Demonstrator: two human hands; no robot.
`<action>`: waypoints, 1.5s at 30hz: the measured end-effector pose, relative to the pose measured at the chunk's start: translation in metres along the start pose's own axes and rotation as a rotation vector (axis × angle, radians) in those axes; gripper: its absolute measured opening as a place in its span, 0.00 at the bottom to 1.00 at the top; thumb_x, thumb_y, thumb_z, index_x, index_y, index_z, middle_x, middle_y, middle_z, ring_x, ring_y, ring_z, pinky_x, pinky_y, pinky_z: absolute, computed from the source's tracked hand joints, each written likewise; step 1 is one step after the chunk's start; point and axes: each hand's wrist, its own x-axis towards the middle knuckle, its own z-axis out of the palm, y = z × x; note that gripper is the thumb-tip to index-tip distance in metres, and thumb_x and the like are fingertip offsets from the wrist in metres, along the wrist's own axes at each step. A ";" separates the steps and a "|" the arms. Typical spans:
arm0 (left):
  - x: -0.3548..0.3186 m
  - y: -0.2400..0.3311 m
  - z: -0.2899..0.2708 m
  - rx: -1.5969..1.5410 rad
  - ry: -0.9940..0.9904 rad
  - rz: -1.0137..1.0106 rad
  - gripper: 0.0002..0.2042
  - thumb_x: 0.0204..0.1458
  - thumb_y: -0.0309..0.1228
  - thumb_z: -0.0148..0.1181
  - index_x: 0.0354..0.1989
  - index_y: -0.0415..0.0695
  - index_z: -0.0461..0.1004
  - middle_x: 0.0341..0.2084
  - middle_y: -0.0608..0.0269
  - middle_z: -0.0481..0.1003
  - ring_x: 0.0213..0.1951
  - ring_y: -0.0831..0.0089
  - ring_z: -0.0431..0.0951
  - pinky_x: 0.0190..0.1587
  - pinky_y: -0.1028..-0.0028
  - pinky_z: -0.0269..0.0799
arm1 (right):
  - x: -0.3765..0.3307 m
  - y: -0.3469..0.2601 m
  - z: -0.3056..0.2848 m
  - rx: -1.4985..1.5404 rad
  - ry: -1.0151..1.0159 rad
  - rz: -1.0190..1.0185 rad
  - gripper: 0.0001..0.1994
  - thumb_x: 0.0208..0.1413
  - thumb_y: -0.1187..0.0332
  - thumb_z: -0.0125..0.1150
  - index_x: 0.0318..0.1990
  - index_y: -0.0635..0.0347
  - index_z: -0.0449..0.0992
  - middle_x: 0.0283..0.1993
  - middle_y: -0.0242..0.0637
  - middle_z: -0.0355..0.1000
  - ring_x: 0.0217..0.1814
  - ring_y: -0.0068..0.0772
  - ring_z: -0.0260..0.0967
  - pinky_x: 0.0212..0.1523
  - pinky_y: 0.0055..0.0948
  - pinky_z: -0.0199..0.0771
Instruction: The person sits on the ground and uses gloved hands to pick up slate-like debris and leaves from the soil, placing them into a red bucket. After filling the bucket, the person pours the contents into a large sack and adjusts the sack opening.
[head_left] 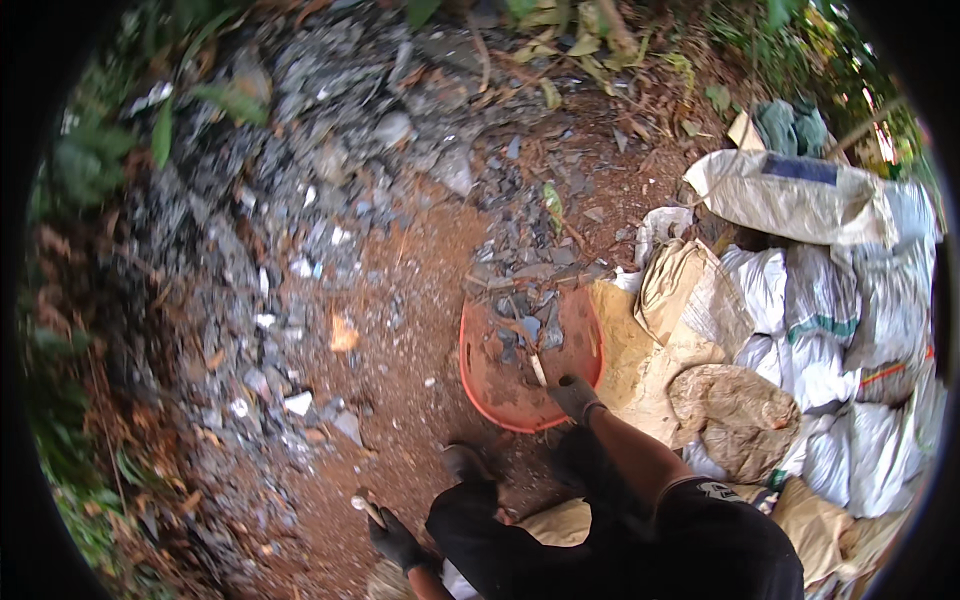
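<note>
My right hand, in a dark glove, is closed round a tool with a pale wooden handle. The tool's far end lies among dark, flat shards at the open side of an orange-red scoop-shaped basket, so its kind is hard to make out. The basket rests on the soil in front of my feet, its rim toward me. Lower left, my left hand, also gloved, is closed round a short stick-like thing with a pale rounded end. It is held above the ground, away from the basket.
Grey, glinting shards spread in a heap across the left and far side, with leafy plants round it. Several filled white sacks are stacked on the right. Flattened tan sacks lie beside the basket. My shoe stands close to its rim.
</note>
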 end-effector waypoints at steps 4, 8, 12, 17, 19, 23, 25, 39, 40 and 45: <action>0.046 0.008 0.049 0.073 -0.027 0.162 0.18 0.63 0.37 0.59 0.50 0.33 0.77 0.33 0.53 0.81 0.33 0.66 0.78 0.41 0.63 0.75 | 0.033 0.006 0.036 -0.204 0.000 0.066 0.30 0.50 0.40 0.66 0.44 0.62 0.82 0.39 0.47 0.81 0.42 0.44 0.79 0.45 0.41 0.75; 0.126 0.011 0.135 0.472 -0.198 0.318 0.27 0.63 0.54 0.51 0.55 0.41 0.75 0.38 0.41 0.80 0.40 0.39 0.78 0.48 0.51 0.75 | 0.047 -0.003 0.036 -0.166 0.087 0.025 0.32 0.49 0.37 0.64 0.42 0.61 0.83 0.37 0.49 0.81 0.39 0.48 0.79 0.42 0.44 0.76; 0.218 0.079 0.263 0.254 -0.132 0.568 0.27 0.60 0.50 0.55 0.53 0.37 0.75 0.36 0.39 0.80 0.40 0.38 0.79 0.49 0.52 0.74 | 0.099 -0.072 0.020 -0.138 0.159 -0.184 0.28 0.52 0.41 0.63 0.43 0.60 0.82 0.36 0.49 0.80 0.38 0.50 0.79 0.40 0.46 0.75; 0.301 0.099 0.406 -0.094 -0.146 0.831 0.27 0.55 0.46 0.61 0.51 0.31 0.76 0.34 0.38 0.80 0.40 0.37 0.79 0.51 0.52 0.73 | 0.095 -0.034 0.050 -0.122 0.080 -0.244 0.24 0.56 0.46 0.62 0.44 0.60 0.81 0.35 0.48 0.79 0.36 0.52 0.78 0.37 0.49 0.75; 0.311 0.084 0.439 0.075 -0.050 0.943 0.22 0.53 0.38 0.61 0.51 0.33 0.75 0.41 0.38 0.78 0.46 0.41 0.77 0.48 0.51 0.73 | 0.100 -0.014 0.067 -0.113 0.047 -0.238 0.23 0.57 0.47 0.62 0.45 0.60 0.80 0.34 0.48 0.79 0.36 0.53 0.78 0.37 0.50 0.75; 0.269 0.113 0.443 0.255 0.115 1.093 0.17 0.48 0.39 0.63 0.42 0.41 0.75 0.35 0.47 0.75 0.39 0.45 0.75 0.40 0.48 0.70 | 0.105 0.027 0.082 -0.070 0.315 -0.201 0.21 0.56 0.53 0.62 0.47 0.60 0.78 0.36 0.53 0.78 0.40 0.56 0.78 0.40 0.49 0.74; 0.256 0.118 0.426 0.214 0.188 1.205 0.18 0.46 0.42 0.65 0.40 0.42 0.75 0.34 0.49 0.74 0.38 0.45 0.74 0.39 0.47 0.69 | 0.083 0.004 0.068 -0.037 0.381 -0.234 0.21 0.55 0.55 0.62 0.50 0.60 0.76 0.38 0.54 0.78 0.43 0.56 0.78 0.44 0.48 0.74; 0.266 0.115 0.434 0.193 0.117 1.149 0.24 0.44 0.45 0.66 0.44 0.41 0.74 0.33 0.46 0.74 0.39 0.44 0.74 0.38 0.47 0.69 | 0.249 -0.174 -0.041 -0.123 0.709 -0.187 0.19 0.63 0.59 0.55 0.50 0.68 0.66 0.41 0.64 0.76 0.47 0.66 0.76 0.46 0.57 0.74; 0.269 0.114 0.436 0.210 0.124 1.136 0.23 0.44 0.45 0.66 0.44 0.41 0.74 0.33 0.46 0.74 0.39 0.44 0.74 0.38 0.47 0.69 | 0.256 -0.173 -0.031 -0.139 0.698 -0.185 0.19 0.63 0.60 0.54 0.49 0.69 0.66 0.42 0.66 0.76 0.47 0.67 0.76 0.46 0.58 0.74; 0.274 0.111 0.424 0.213 0.160 1.143 0.21 0.44 0.44 0.64 0.41 0.42 0.74 0.34 0.45 0.74 0.38 0.44 0.74 0.38 0.47 0.69 | 0.154 -0.122 0.041 -0.106 0.432 -0.109 0.18 0.62 0.64 0.53 0.51 0.70 0.64 0.42 0.69 0.75 0.47 0.68 0.76 0.45 0.58 0.75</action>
